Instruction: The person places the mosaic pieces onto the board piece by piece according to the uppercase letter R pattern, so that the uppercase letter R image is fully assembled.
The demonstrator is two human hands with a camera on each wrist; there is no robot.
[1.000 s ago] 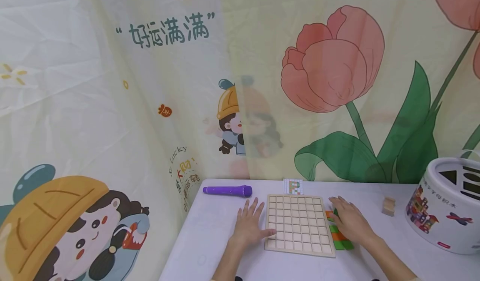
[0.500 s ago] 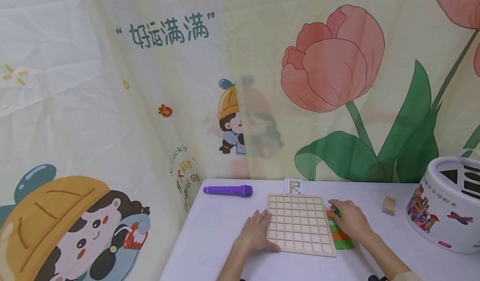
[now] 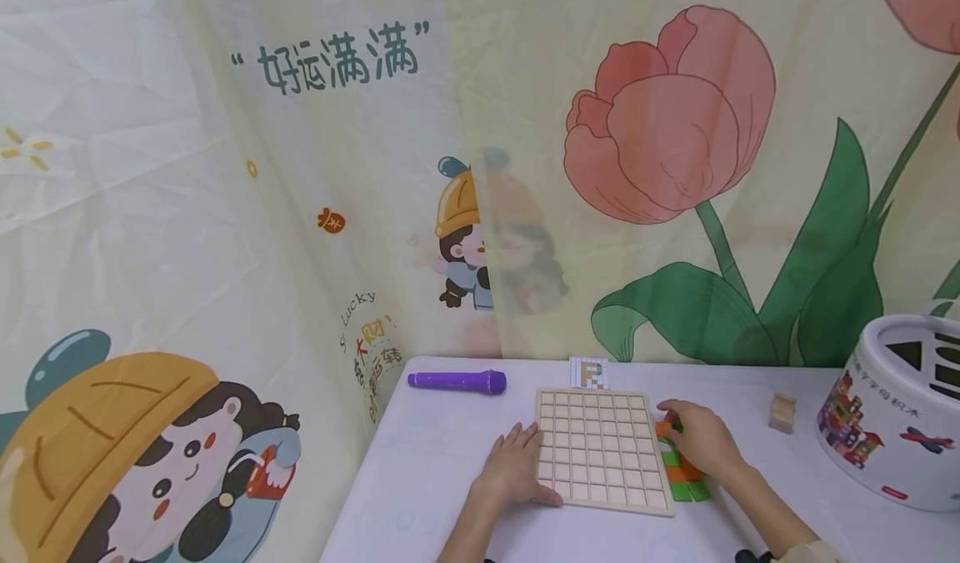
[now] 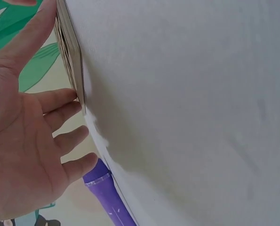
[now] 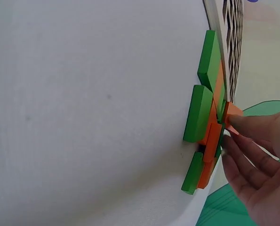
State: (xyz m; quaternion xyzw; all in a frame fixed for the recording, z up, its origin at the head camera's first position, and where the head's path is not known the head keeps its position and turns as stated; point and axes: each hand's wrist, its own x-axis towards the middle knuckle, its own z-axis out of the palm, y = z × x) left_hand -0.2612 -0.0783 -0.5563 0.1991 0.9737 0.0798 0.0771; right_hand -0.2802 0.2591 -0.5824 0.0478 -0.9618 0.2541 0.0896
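A wooden grid board (image 3: pixel 600 442) with square compartments lies on the table. My left hand (image 3: pixel 512 467) is at its left side, fingertips at the edge and thumb at the near left corner. The left wrist view shows that hand (image 4: pixel 27 146) with fingers extended against the board's side (image 4: pixel 70 52). To the right of the board, green blocks (image 5: pixel 198 113) and orange blocks (image 5: pixel 212 141) lie close together. My right hand (image 3: pixel 705 442) is over them. In the right wrist view its thumb and forefinger pinch an orange block (image 5: pixel 230 112), raised at the board's edge.
A purple toy microphone (image 3: pixel 457 382) lies at the back left. Behind the board is a small pattern card (image 3: pixel 589 373). Plain wooden blocks (image 3: pixel 782 413) and a white printed bucket (image 3: pixel 892 429) stand to the right. A printed curtain (image 3: pixel 525 329) hangs behind the table.
My left hand has moved right and nearer, coming against the board's left edge. My right hand's fingers have drawn in, and an orange block now shows at its fingertips.
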